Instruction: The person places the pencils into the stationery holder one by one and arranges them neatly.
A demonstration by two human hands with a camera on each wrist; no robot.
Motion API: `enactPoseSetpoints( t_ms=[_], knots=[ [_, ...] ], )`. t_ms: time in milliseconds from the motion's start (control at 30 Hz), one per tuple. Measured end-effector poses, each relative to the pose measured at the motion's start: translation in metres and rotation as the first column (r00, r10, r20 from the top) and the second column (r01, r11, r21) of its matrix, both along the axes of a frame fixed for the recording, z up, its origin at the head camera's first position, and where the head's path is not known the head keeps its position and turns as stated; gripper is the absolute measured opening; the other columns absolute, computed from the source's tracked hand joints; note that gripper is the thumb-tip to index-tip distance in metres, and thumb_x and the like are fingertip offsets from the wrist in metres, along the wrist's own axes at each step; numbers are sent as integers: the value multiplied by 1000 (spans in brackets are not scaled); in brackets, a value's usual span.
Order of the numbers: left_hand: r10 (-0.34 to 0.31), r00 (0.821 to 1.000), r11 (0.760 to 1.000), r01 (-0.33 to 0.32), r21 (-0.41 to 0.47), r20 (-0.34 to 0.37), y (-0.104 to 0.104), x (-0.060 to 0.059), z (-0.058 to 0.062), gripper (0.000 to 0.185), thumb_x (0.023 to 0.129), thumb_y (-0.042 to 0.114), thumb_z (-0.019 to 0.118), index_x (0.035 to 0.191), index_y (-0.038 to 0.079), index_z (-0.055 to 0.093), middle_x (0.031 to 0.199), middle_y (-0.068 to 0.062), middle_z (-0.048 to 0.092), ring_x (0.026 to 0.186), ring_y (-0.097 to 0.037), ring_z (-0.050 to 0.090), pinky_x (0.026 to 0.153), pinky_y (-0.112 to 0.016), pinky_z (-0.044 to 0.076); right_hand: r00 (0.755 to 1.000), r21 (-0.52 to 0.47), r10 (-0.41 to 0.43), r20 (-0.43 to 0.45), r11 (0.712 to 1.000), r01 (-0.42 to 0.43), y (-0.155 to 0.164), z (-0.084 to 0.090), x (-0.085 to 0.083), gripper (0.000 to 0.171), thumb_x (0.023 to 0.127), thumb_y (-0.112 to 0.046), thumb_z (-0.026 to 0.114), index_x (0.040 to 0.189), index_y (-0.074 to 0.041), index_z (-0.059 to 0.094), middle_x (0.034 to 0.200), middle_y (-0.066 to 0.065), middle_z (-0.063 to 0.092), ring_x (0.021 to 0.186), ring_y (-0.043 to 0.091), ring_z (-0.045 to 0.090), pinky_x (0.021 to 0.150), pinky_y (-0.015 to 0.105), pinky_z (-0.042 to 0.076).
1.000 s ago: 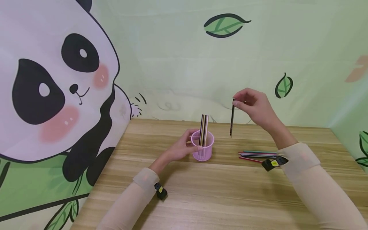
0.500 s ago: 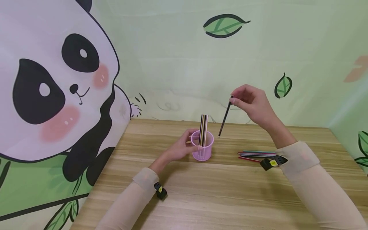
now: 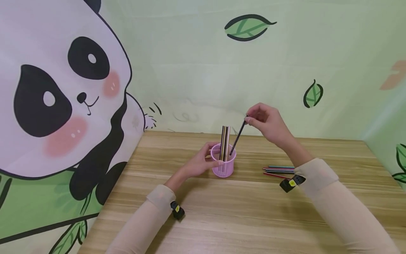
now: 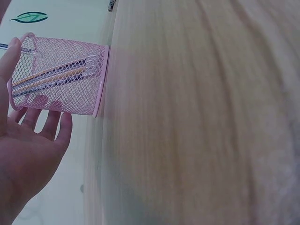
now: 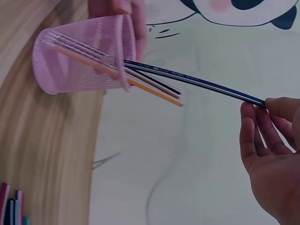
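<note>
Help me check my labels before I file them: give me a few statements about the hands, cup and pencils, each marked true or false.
1. The left hand holds the pink mesh cup. True.
2. The cup lies on its side. False: it stands upright on the table.
3. The right hand pinches a dark pencil. True.
4. The cup holds no other pencils. False: several pencils lean inside it.
5. The dark pencil's lower end is inside the cup's rim. True.
</note>
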State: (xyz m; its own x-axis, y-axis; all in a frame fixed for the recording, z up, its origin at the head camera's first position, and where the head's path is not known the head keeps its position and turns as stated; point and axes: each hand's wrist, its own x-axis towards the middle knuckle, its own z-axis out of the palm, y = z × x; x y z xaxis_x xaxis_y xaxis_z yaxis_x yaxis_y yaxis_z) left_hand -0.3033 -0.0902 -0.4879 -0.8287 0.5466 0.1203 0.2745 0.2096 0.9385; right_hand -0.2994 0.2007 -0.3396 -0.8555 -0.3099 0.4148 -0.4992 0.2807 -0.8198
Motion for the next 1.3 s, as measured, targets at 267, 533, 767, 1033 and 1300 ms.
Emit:
enactPoseSetpoints(
  t_ms=[267, 533, 767, 1033, 1300],
  knots=[
    [-7, 1000, 1000, 7, 29, -4, 1, -1, -1, 77, 94, 14, 81, 157, 10, 36, 156, -12, 47, 144, -33, 48, 120, -45, 43, 992, 36, 5, 129, 999, -10, -10, -33, -8, 17, 104, -8, 68, 116, 3, 64, 109, 20, 71, 101, 31, 72, 85, 25, 61],
    [-11, 1000, 999, 11, 36, 4, 1, -1, -2, 77, 95, 15, 80, 157, 9, 36, 156, -12, 46, 145, -32, 47, 121, -44, 43, 983, 13, 7, 185, 1000, -10, -18, -54, -11, 16, 103, -2, 67, 115, 8, 62, 108, 25, 70, 97, 31, 73, 87, 31, 63],
    [-1, 1000, 999, 0, 33, 12, 0, 0, -2, 76, 95, 16, 80, 157, 11, 36, 157, -11, 46, 145, -31, 47, 121, -43, 42, 983, 13, -10, 183, 1000, 8, -23, -57, -14, 17, 104, -3, 65, 115, 9, 61, 108, 27, 68, 95, 37, 73, 81, 25, 62],
    [-9, 1000, 1000, 9, 22, 7, -1, -2, 0, 77, 95, 18, 80, 157, 11, 35, 157, -10, 46, 145, -31, 47, 121, -44, 43, 983, 13, -33, 181, 999, 31, -28, -61, -19, 18, 105, -3, 65, 117, 9, 60, 107, 26, 69, 90, 23, 72, 79, 23, 60],
    [-13, 1000, 1000, 12, 20, 9, -2, -2, -2, 78, 95, 19, 81, 157, 11, 36, 158, -11, 46, 146, -33, 47, 121, -47, 42, 978, 133, -23, 207, 991, -5, -24, -89, -17, 20, 104, -6, 66, 119, 9, 64, 105, 24, 72, 96, 35, 71, 79, 30, 61]
  ],
)
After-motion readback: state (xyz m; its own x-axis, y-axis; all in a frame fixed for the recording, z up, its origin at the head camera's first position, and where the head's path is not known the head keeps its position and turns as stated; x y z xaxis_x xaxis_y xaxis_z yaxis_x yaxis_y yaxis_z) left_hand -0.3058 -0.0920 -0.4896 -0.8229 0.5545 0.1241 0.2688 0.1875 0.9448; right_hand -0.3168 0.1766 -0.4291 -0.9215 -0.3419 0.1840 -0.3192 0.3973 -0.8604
